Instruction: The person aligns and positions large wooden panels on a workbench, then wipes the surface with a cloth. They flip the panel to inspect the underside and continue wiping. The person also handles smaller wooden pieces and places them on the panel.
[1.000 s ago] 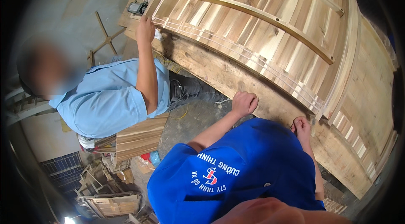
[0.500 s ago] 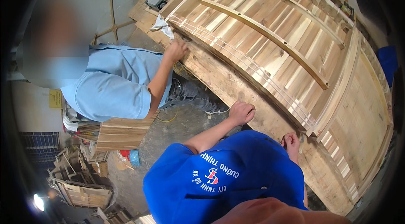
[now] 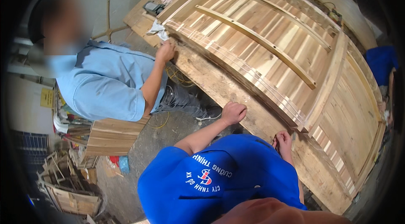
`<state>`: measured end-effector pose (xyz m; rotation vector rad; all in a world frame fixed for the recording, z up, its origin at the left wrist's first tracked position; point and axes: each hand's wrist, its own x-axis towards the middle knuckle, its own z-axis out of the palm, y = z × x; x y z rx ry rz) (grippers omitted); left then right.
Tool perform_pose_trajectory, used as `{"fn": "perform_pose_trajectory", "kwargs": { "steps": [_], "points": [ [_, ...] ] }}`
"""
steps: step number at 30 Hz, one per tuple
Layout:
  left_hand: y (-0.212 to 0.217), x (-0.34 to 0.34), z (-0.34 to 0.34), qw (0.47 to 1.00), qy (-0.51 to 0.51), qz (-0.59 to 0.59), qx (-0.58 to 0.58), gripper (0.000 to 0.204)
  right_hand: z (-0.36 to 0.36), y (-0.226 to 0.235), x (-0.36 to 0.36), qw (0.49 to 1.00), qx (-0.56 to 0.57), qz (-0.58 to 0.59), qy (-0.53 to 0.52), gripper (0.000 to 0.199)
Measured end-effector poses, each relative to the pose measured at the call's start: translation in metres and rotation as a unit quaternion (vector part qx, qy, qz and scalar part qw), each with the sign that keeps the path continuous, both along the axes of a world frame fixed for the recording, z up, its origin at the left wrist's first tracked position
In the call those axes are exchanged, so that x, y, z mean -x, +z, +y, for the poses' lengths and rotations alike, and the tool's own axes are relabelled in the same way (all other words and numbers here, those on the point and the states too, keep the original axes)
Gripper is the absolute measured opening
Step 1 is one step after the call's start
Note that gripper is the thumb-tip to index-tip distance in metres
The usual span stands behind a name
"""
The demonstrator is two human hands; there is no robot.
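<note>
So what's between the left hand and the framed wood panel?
A strip of worn wooden plank separates the left hand from the framed panel; head view shows no tool there.

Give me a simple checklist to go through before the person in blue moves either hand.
1. Left hand away from the slatted panel: ok, it is at the bench's near edge.
2. Right hand free of objects: cannot tell, its fingers are curled.
3. Panel supported: ok, it lies on the bench.
4. Long wooden bar fastened to the panel: cannot tell from here.
5. Bench clear of other people's hands: not ok, the co-worker's hand is near the white cloth.
</note>
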<state>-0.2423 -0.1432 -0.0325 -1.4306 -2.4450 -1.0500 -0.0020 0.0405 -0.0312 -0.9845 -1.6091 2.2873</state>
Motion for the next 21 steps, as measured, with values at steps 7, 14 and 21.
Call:
{"fn": "perform_pose_trajectory", "kwargs": {
  "steps": [7, 14, 21],
  "points": [
    [0.008, -0.004, -0.01, 0.997, 0.012, -0.055, -0.043, 0.011, -0.006, 0.0, 0.002, 0.998, -0.027, 0.018, 0.045, 0.01],
    [0.053, -0.082, -0.105, 0.951, 0.29, 0.006, -0.103, 0.02, -0.017, 0.019, 0.033, 0.938, -0.074, 0.073, 0.33, 0.024],
    [0.104, -0.312, -0.245, 0.733, 0.679, -0.044, -0.013, 0.019, -0.085, 0.043, 0.057, 0.805, -0.09, 0.191, 0.554, 0.01]
  ]
}}
